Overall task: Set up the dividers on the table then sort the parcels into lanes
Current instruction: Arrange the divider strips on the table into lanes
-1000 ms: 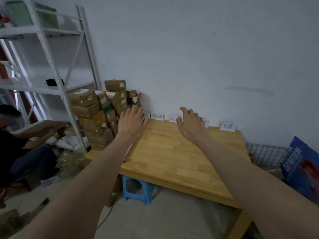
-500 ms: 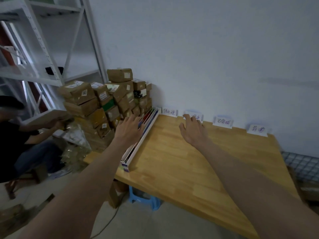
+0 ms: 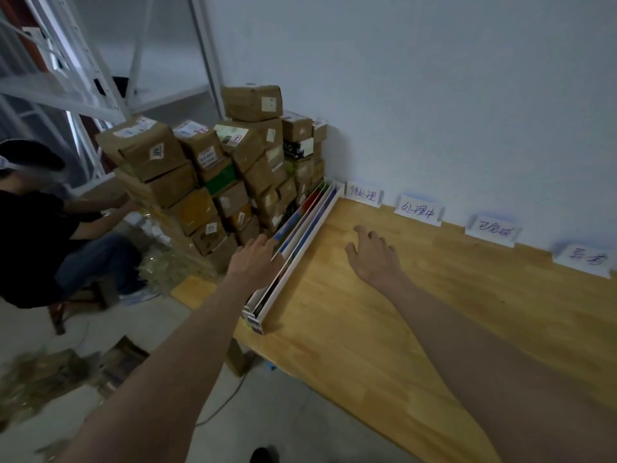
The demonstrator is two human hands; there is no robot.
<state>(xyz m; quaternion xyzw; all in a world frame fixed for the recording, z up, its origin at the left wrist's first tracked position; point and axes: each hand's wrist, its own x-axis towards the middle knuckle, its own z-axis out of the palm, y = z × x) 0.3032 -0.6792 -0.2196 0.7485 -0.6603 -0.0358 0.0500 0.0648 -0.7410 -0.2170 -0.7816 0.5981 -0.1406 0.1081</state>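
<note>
A: Item one, dividers (image 3: 293, 248)?
B: A bundle of long flat strips, white-edged with coloured faces, stacked on edge along the left edge of the desk (image 3: 384, 329). Far end is near the wall at the back left corner; near end reaches the front left corner.

A: Item two, parcels (image 3: 213, 175)?
B: Brown taped boxes with labels, heaped in a stack off the desk, just beside its left edge and against the wall. None on the desk.

A: Left hand (image 3: 257, 262)?
B: Arm stretched forward from lower left, palm down, back of hand up. Fingers extended and close together, tips at the outer side of the bundle about midway along it. Whether they press on it I cannot tell; they are not wrapped around it.

A: Right hand (image 3: 374, 259)?
B: Arm reaching in from lower right, over the desk. Palm down, fingers spread apart and slightly curled, holding nothing, just right of the bundle and apart from it.

A: Surroundings?
B: Four handwritten paper labels (image 3: 419, 210) along the back edge of the desk, at the foot of the wall. A white metal shelf (image 3: 83, 71) behind the stack. A second person (image 3: 40, 235) in dark clothes, seated at far left.
</note>
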